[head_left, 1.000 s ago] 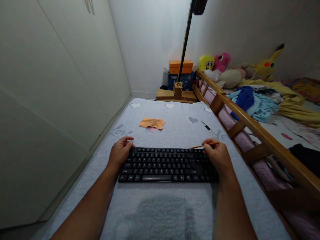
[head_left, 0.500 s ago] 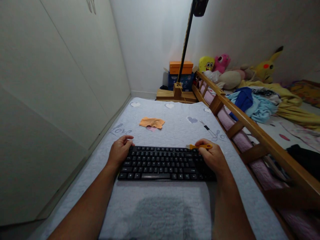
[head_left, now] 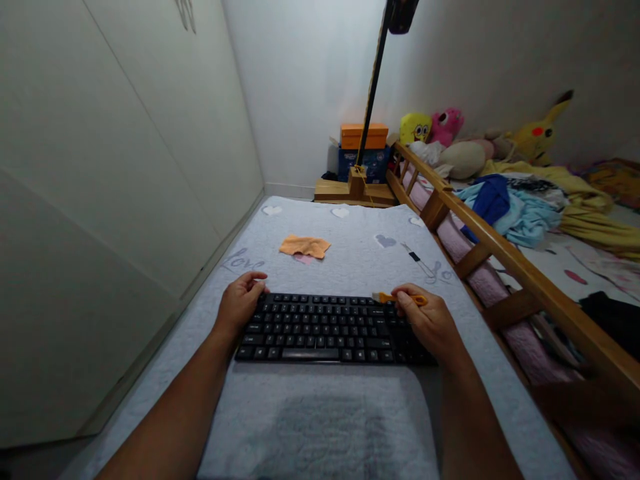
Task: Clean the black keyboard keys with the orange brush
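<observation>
Head view shows a black keyboard [head_left: 315, 330] lying flat on a pale blue-gray quilted cover [head_left: 350, 277], set crosswise before the person with its space bar on the near side. Its body and keys are the same dark black, the keys standing in close, even rows with small pale markings, mostly too small to read; the long space bar catches a dull gray sheen, and the right end sinks into shadow, partly hidden. At the far left corner rests the left hand [head_left: 240, 301], fingers curled and thumb near the index finger, touching the keyboard's end; whether it actually grips the edge I cannot tell. The right hand [head_left: 425, 317], above the right end, pinches a small brush [head_left: 385, 297] between thumb and fingers. This brush has a yellow-orange handle, part of it emerging beyond the fingers on the right, and a short, pale, flat-looking tip pointing left over the keyboard's far edge; whether the bristles touch the keys is unclear. Beyond the keyboard, a crumpled orange cloth [head_left: 305, 245] lies toward the left, and a slim tool [head_left: 415, 257] with a black band lies toward the right, near a wooden rail [head_left: 493, 233].
</observation>
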The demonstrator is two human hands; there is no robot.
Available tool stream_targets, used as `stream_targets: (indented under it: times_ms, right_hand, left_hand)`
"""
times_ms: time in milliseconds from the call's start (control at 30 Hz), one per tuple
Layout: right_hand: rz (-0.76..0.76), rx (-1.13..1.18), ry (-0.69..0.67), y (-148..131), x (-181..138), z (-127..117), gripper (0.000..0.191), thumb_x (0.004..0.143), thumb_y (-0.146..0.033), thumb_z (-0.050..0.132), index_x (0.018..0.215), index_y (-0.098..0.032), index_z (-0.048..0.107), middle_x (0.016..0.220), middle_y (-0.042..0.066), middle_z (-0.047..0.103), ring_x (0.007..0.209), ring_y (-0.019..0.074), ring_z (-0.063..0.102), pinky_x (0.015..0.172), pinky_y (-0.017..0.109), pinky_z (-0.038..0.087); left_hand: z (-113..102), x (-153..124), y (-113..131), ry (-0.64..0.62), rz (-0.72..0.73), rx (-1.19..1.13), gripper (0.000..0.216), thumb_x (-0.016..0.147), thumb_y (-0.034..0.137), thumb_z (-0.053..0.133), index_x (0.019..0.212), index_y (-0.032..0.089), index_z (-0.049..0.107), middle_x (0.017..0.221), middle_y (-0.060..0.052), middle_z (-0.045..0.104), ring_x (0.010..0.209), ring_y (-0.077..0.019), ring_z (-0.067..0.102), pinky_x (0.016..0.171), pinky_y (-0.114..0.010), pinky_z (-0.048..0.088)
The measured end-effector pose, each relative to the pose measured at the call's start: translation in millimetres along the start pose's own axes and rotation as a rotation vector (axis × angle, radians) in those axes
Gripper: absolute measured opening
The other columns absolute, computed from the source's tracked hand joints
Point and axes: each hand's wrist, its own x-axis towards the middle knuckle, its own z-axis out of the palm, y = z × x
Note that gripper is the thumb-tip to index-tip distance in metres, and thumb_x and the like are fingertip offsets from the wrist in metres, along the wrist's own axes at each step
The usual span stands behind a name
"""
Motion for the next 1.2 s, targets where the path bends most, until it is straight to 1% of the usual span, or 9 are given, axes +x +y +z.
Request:
stream_targets:
  times_ms: [67, 133, 300, 433, 567, 700, 833, 1033, 1200]
  right_hand:
    - [0.018, 0.011, -0.042, 4.5, -0.6, -0.3, 0.036, 0.095, -0.045, 0.049, 0.083, -0.02, 0.072, 0.063, 0.001, 0.065, 0.062, 0.0193, 0.062, 0.06, 0.03, 0.044]
    - [0.044, 0.04, -0.046, 9.2, -1.4, -2.6, 0.036, 0.096, -0.046, 0.049, 0.084, -0.02, 0.071, 0.064, 0.001, 0.066, 0.061, 0.019, 0.063, 0.059, 0.03, 0.044]
    - [0.066, 0.035, 0.095, 17.8, -1.6, -8.3, 0.027, 0.09, -0.043, 0.058, 0.09, -0.02, 0.071, 0.071, 0.002, 0.07, 0.065, 0.0197, 0.065, 0.062, 0.03, 0.047]
    - [0.026, -0.028, 0.1, 17.5, -0.6, -7.9, 0.021, 0.085, -0.036, 0.058, 0.089, -0.02, 0.072, 0.079, 0.003, 0.073, 0.073, 0.0206, 0.067, 0.067, 0.03, 0.048]
    - [0.021, -0.062, 0.075, 13.9, -2.0, -8.7, 0.023, 0.086, -0.037, 0.055, 0.084, -0.02, 0.071, 0.073, 0.002, 0.07, 0.067, 0.0197, 0.065, 0.063, 0.03, 0.047]
    - [0.035, -0.036, 0.065, 14.1, -5.2, -10.8, 0.029, 0.09, -0.042, 0.053, 0.08, -0.021, 0.069, 0.063, 0.0, 0.065, 0.059, 0.0186, 0.062, 0.059, 0.03, 0.044]
    - [0.031, -0.024, 0.111, 16.7, -6.1, -9.5, 0.03, 0.093, -0.045, 0.053, 0.086, -0.021, 0.07, 0.068, 0.001, 0.069, 0.064, 0.0194, 0.066, 0.063, 0.03, 0.046]
    - [0.028, -0.032, 0.062, 18.4, -8.7, -9.4, 0.029, 0.093, -0.042, 0.052, 0.08, -0.021, 0.067, 0.061, -0.001, 0.063, 0.058, 0.0179, 0.062, 0.057, 0.029, 0.042]
    - [0.028, -0.023, 0.085, 18.5, -8.1, -9.7, 0.029, 0.093, -0.044, 0.052, 0.085, -0.02, 0.069, 0.067, 0.0, 0.066, 0.063, 0.0185, 0.064, 0.06, 0.029, 0.044]
  left_hand:
    - [0.1, 0.0, 0.2, -0.004, -0.005, 0.0, 0.038, 0.075, 0.045, 0.063, 0.102, 0.018, 0.069, 0.073, -0.002, 0.072, 0.061, -0.0185, 0.061, 0.058, -0.027, 0.045]
    - [0.6, 0.2, 0.3, -0.005, -0.007, 0.002, 0.039, 0.075, 0.046, 0.063, 0.102, 0.018, 0.069, 0.073, -0.002, 0.072, 0.061, -0.0183, 0.061, 0.057, -0.027, 0.045]
    - [2.2, -0.4, 2.5, -0.014, -0.029, -0.029, 0.041, 0.074, 0.047, 0.064, 0.103, 0.018, 0.069, 0.073, -0.001, 0.071, 0.059, -0.0176, 0.061, 0.056, -0.028, 0.044]
    - [2.2, -2.2, 5.8, -0.011, -0.03, -0.046, 0.041, 0.074, 0.047, 0.065, 0.102, 0.017, 0.069, 0.073, -0.001, 0.071, 0.059, -0.0177, 0.061, 0.055, -0.028, 0.045]
    - [1.7, -2.5, 6.4, -0.01, -0.029, -0.046, 0.042, 0.073, 0.048, 0.065, 0.101, 0.017, 0.069, 0.072, -0.001, 0.071, 0.057, -0.0178, 0.06, 0.054, -0.028, 0.045]
    - [1.4, -1.6, 3.2, -0.006, -0.027, -0.024, 0.041, 0.074, 0.047, 0.065, 0.102, 0.018, 0.07, 0.074, -0.002, 0.073, 0.06, -0.0189, 0.063, 0.056, -0.028, 0.046]
    - [1.7, -1.4, 2.1, -0.005, -0.04, -0.024, 0.043, 0.073, 0.049, 0.066, 0.103, 0.018, 0.071, 0.074, -0.003, 0.073, 0.061, -0.0196, 0.064, 0.055, -0.028, 0.045]
    - [1.9, -1.9, 5.0, -0.005, -0.049, -0.011, 0.043, 0.072, 0.049, 0.065, 0.101, 0.018, 0.071, 0.074, -0.003, 0.073, 0.06, -0.019, 0.063, 0.055, -0.028, 0.045]
    - [1.3, -1.8, 3.1, -0.01, -0.036, -0.005, 0.042, 0.073, 0.049, 0.065, 0.101, 0.019, 0.07, 0.074, -0.002, 0.072, 0.061, -0.0189, 0.063, 0.056, -0.028, 0.045]
